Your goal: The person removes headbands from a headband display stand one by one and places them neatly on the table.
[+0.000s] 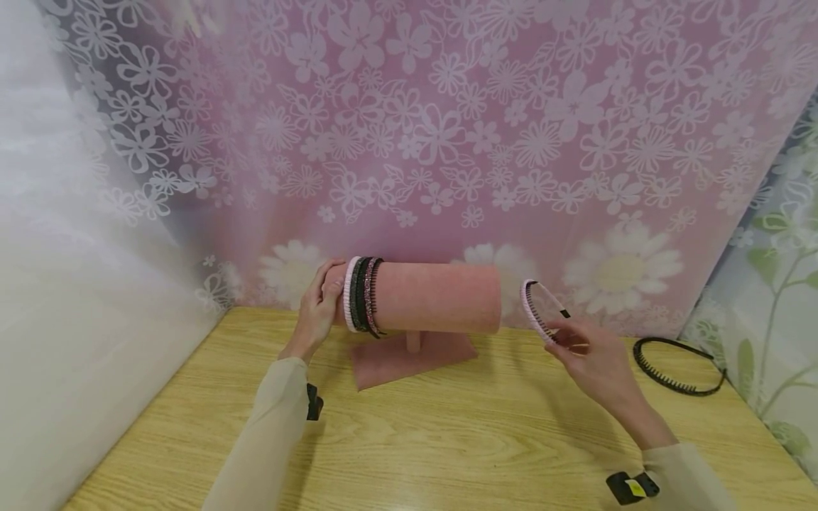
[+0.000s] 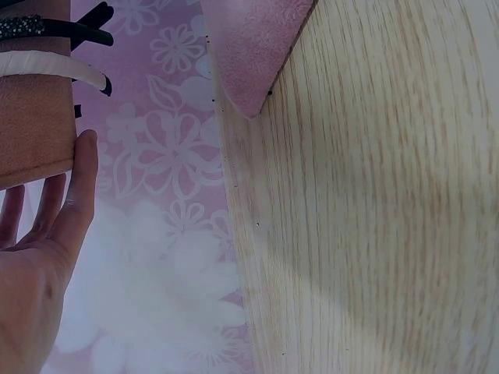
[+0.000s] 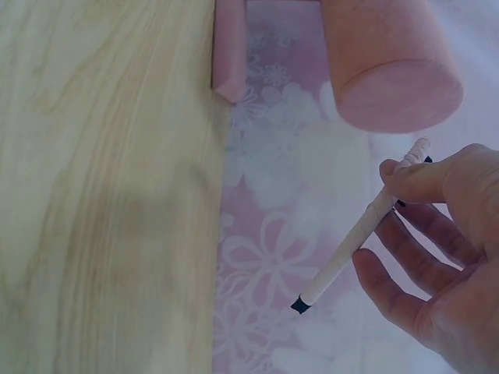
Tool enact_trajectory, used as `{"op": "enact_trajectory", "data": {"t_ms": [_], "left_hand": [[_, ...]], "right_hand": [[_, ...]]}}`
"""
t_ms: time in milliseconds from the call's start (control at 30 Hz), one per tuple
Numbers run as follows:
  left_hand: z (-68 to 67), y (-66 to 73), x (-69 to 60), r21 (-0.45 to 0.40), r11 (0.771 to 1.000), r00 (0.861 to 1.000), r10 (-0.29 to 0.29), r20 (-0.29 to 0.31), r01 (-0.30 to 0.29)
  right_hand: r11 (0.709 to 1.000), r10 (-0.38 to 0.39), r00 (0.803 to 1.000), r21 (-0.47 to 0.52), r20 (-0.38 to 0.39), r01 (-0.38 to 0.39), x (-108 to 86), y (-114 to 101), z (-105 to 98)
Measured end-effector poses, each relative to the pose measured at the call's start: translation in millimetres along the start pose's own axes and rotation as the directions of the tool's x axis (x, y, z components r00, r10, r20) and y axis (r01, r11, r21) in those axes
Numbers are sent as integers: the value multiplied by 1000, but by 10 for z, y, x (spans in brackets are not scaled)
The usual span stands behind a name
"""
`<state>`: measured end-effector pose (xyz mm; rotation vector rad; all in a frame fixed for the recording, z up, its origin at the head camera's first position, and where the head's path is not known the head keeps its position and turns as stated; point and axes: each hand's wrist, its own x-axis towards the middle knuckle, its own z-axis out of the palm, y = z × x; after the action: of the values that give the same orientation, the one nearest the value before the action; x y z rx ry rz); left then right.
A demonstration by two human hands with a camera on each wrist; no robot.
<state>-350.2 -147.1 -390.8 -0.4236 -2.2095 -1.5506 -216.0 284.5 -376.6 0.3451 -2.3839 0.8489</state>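
A pink padded headband stand (image 1: 441,297), a cylinder on a flat base (image 1: 409,360), stands on the table. My left hand (image 1: 316,309) holds its left end, thumb at the front and fingers over the top. Near that end sit a pale pink headband (image 1: 349,298), a black sparkly one (image 1: 358,291) and a dark glittery one with teeth (image 1: 370,284), side by side. Off the bare right end, my right hand (image 1: 594,362) pinches a pale pink toothed headband (image 3: 343,257) between thumb and fingers, apart from the cylinder.
On the right of the wooden table (image 1: 409,454) lies a black toothed headband (image 1: 686,390). A pink flowered curtain (image 1: 434,142) hangs right behind the stand. White cloth (image 1: 77,284) borders the left side, and a leafy patterned sheet (image 1: 780,319) the right.
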Motion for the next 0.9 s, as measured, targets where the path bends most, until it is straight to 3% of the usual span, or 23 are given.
{"op": "enact_trajectory", "data": {"t_ms": [233,600,900], "left_hand": [[1,-7,2,-8,1000,1000,-5,5,5],[5,-2,8,-17,1000,1000,-16,0,16],[4,-6,-3,-1,1000,1000,-18,0,18]], "right_hand": [[999,-17,1000,-33,3,17,-64,140,-28],[986,-35,999,-163,38,40,-198,373,-42],[973,75,985,-227,156,-38,-266,508,-104]]}}
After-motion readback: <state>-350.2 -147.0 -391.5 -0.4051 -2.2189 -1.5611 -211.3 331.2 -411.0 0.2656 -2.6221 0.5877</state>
